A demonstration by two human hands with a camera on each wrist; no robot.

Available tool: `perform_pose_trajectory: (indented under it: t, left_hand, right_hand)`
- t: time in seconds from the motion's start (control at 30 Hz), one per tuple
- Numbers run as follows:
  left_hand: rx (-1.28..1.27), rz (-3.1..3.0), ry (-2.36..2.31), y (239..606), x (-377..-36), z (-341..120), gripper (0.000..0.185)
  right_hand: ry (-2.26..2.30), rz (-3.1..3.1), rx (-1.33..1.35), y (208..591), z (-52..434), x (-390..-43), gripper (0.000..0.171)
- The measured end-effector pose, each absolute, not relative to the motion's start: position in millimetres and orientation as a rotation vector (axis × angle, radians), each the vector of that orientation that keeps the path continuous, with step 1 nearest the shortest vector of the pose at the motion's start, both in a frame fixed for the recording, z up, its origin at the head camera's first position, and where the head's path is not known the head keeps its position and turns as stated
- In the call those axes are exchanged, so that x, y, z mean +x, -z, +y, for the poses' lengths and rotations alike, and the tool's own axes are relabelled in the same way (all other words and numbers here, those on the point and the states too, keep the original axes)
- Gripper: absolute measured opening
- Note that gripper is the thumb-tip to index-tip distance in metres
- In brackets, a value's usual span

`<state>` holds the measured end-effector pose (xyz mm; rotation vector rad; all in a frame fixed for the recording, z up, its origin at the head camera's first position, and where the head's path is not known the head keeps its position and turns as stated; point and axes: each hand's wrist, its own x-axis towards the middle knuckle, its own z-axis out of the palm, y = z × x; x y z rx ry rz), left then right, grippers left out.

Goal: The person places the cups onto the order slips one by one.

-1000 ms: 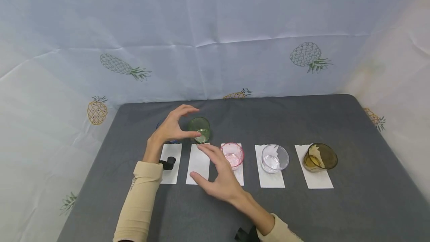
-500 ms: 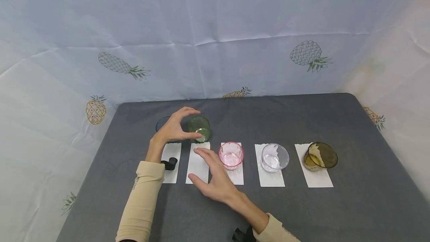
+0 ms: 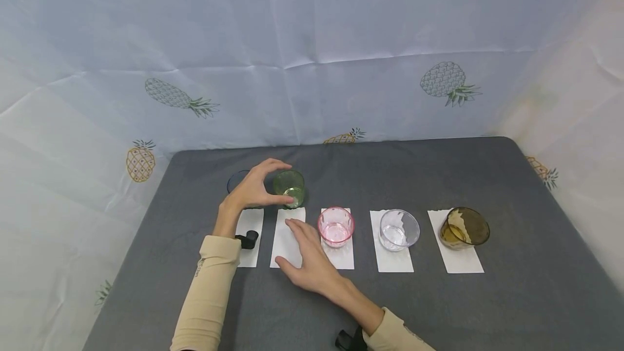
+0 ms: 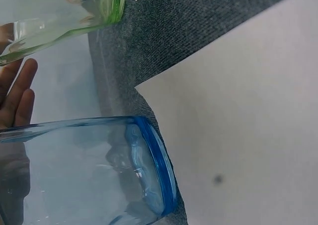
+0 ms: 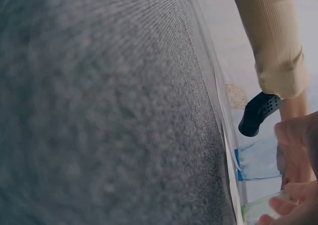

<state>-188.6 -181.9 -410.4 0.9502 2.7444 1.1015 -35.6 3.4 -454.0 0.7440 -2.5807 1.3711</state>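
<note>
In the head view my left hand (image 3: 254, 187) curves in a C beside a green glass (image 3: 290, 187), the thumb overlapping its near side and the fingertips close to its far rim. A gap shows between palm and glass. Behind that hand is a blue glass (image 4: 94, 173), mostly hidden from the head view; the left wrist view shows it upright at the edge of a white paper (image 4: 238, 101). My right hand (image 3: 312, 261), thumb and fingers spread with nothing between them, hovers over the second paper (image 3: 286, 240), left of a pink glass (image 3: 336, 226).
Farther right, a clear glass (image 3: 398, 229) and an amber glass (image 3: 463, 227) stand on white papers of their own. Grey cloth covers the table (image 3: 312, 316). A curtain with pineapple prints (image 3: 302, 96) hangs behind it.
My left hand has shifted slightly right and nearer, its thumb further across the green glass. My right hand has lowered a little toward the second paper. The glasses stay put.
</note>
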Motion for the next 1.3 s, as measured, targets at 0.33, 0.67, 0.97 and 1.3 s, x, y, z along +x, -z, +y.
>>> perform_pose_trajectory:
  t: [0.33,0.67,0.97,1.3]
  left_hand:
    - [0.942,2.749,-1.080,412,-190,-182,0.074]
    - [0.887,2.761,-1.012,410,-188,-181,0.075]
    - [0.873,2.784,-0.958,411,-187,-181,0.080]
    - [0.921,2.794,-0.929,412,-188,-180,0.079]
  right_hand:
    - [-1.281,-2.764,0.681,459,5,-35,0.074]
    - [-1.245,-2.864,0.635,464,8,-35,0.078]
    - [-1.232,-2.877,0.639,467,8,-35,0.078]
    - [-1.220,-2.894,0.633,467,9,-36,0.077]
